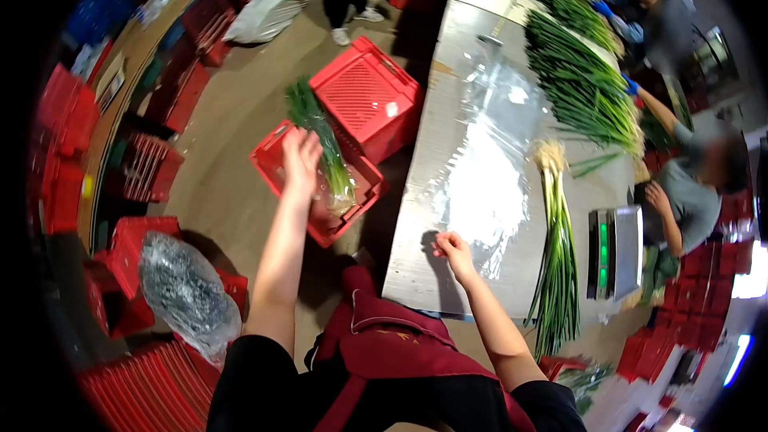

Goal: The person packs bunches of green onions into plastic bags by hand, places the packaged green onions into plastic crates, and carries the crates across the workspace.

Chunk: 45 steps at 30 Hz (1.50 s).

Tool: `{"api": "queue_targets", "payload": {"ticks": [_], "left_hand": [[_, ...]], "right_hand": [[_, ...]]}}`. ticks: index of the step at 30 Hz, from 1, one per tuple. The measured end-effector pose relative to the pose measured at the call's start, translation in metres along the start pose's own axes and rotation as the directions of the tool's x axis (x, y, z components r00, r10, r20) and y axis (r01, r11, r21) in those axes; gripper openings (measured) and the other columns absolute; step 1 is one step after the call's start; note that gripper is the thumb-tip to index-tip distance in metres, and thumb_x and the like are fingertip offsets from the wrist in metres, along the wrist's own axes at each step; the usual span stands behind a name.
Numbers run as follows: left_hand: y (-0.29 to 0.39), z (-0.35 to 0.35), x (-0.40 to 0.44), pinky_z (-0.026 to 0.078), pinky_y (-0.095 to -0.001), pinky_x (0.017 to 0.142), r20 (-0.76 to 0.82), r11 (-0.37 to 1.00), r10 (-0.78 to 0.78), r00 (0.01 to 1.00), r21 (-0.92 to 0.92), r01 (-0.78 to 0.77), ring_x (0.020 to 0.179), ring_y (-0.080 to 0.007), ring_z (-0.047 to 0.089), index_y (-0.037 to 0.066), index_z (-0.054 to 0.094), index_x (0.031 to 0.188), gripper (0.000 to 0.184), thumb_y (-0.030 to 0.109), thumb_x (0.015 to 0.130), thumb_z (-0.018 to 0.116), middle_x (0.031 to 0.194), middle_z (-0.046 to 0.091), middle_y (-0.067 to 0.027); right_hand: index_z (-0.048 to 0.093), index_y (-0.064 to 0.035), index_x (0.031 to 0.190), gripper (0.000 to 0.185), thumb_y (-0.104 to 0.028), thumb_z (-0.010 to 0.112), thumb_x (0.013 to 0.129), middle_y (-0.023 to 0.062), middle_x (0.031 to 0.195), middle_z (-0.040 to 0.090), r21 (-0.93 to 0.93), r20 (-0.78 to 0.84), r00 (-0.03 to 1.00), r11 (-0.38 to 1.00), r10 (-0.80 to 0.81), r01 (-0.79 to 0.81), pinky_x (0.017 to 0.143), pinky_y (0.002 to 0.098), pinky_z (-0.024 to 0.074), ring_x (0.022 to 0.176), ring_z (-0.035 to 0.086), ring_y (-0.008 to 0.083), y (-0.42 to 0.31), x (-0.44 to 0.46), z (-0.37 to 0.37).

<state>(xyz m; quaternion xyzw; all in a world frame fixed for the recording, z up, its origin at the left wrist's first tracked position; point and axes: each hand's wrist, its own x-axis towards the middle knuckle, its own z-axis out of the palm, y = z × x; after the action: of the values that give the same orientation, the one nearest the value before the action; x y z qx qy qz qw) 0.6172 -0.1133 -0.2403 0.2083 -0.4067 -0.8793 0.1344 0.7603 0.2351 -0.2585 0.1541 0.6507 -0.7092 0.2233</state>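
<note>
My left hand (301, 162) is over a red crate (268, 162) on the floor, its fingers stretched out. Just beside it, a bunch of green onions (330, 148) in clear plastic lies slanted in that crate, leaves toward the far side and white ends toward me. I cannot tell whether my fingers touch the wrap. My right hand (453, 256) hovers above the near part of the metal table (420, 272), fingers loosely bent with nothing visible in them. Closest to it is a pile of clear plastic bags (488, 184). Farther right lies a loose bunch of green onions (555, 240).
A digital scale (616, 252) stands at the table's right edge. Heaped green onions (580, 80) cover the far right, where co-workers in blue gloves (630, 85) stand. Another red crate (368, 92) is behind mine. A filled plastic bag (188, 288) sits on crates at left.
</note>
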Motion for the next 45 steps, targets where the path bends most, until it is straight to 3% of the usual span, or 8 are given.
{"api": "queue_targets", "payload": {"ticks": [3,5,6,17,20,34,42,45], "left_hand": [[-0.144,-0.013,-0.053,0.043,-0.0273,0.059,0.415,0.867,-0.446,0.793,0.419,0.268,0.072,-0.0129,0.055,0.007,0.054,0.080,0.019,0.021,0.087,0.044,0.073,0.055,-0.0037],[-0.170,0.050,-0.116,0.044,-0.0337,0.070,0.772,0.518,-0.314,0.552,0.627,-0.582,0.083,-0.0194,0.055,0.004,0.055,0.092,0.023,0.022,0.077,0.057,0.086,0.056,-0.0090],[-0.161,0.082,-0.136,0.043,-0.0372,0.077,0.854,0.230,-0.416,0.312,0.431,-0.873,0.090,-0.0218,0.054,0.003,0.054,0.098,0.032,0.023,0.074,0.061,0.096,0.056,-0.0115],[-0.250,0.109,-0.170,0.044,-0.0395,0.078,0.925,0.014,-0.377,-0.045,-0.043,-0.999,0.095,-0.0328,0.053,0.004,0.051,0.089,0.031,0.014,0.062,0.061,0.105,0.051,-0.0231],[-0.224,0.113,-0.167,0.042,-0.0391,0.085,0.883,0.049,-0.465,-0.062,-0.044,-0.998,0.100,-0.0339,0.051,0.004,0.049,0.083,0.024,0.012,0.063,0.060,0.106,0.051,-0.0236],[-0.221,0.107,-0.158,0.046,-0.0368,0.066,0.861,0.108,-0.508,0.034,0.102,-0.989,0.075,-0.0272,0.054,0.004,0.050,0.068,0.007,0.009,0.067,0.056,0.078,0.053,-0.0082],[-0.232,0.118,-0.186,0.045,-0.0381,0.062,0.661,0.057,-0.636,0.398,0.554,-0.830,0.068,-0.0289,0.056,0.007,0.054,0.071,0.019,0.024,0.075,0.060,0.075,0.054,-0.0106],[-0.241,0.098,-0.196,0.045,-0.0352,0.064,0.704,0.496,-0.493,0.512,0.710,-0.499,0.074,-0.0259,0.057,0.010,0.060,0.076,0.017,0.025,0.070,0.065,0.076,0.057,-0.0135]], "right_hand": [[0.054,-0.0028,0.090,0.012,-0.012,0.050,0.083,0.0045,0.075,0.058,0.097,-0.214,0.965,0.987,0.149,-0.131,0.058,0.0212,0.0421,0.061,0.053,0.0096,0.039,-0.024,-0.061],[0.054,-0.0028,0.090,0.012,-0.011,0.051,0.083,0.0042,0.075,0.058,0.096,-0.304,0.945,0.991,0.119,-0.094,0.057,0.0212,0.0420,0.061,0.053,0.0094,0.051,-0.038,-0.097],[0.054,-0.0027,0.090,0.012,-0.011,0.052,0.082,0.0038,0.075,0.057,0.067,-0.344,0.936,0.996,0.080,-0.060,0.057,0.0211,0.0419,0.061,0.052,0.0092,0.056,-0.042,-0.115],[0.026,-0.0035,0.128,0.090,-0.027,0.072,0.054,0.0169,0.120,0.040,-0.849,-0.527,0.574,0.361,-0.626,-0.386,0.096,0.0449,0.0259,0.113,0.035,0.0330,-0.027,0.030,-0.322],[0.015,-0.0061,0.132,0.107,-0.031,0.076,0.048,0.0181,0.120,0.040,-0.743,-0.651,0.720,0.395,-0.240,-0.541,0.098,0.0497,0.0194,0.114,0.035,0.0323,-0.048,0.060,-0.325],[0.051,-0.0013,0.093,0.046,-0.021,0.068,0.055,0.0198,0.079,0.059,-0.731,-0.553,0.825,0.542,-0.116,-0.414,0.069,0.0406,0.0462,0.078,0.058,0.0332,0.016,-0.040,-0.247],[0.053,0.0000,0.092,0.036,-0.007,0.065,0.059,0.0043,0.078,0.055,-0.206,-0.123,0.977,0.959,0.174,-0.197,0.066,0.0280,0.0443,0.073,0.052,0.0135,0.027,-0.156,-0.161],[0.052,-0.0004,0.097,0.042,-0.009,0.065,0.059,0.0042,0.082,0.056,-0.286,-0.081,0.982,0.940,0.169,-0.185,0.070,0.0268,0.0432,0.076,0.050,0.0135,0.064,-0.165,-0.129]]}}
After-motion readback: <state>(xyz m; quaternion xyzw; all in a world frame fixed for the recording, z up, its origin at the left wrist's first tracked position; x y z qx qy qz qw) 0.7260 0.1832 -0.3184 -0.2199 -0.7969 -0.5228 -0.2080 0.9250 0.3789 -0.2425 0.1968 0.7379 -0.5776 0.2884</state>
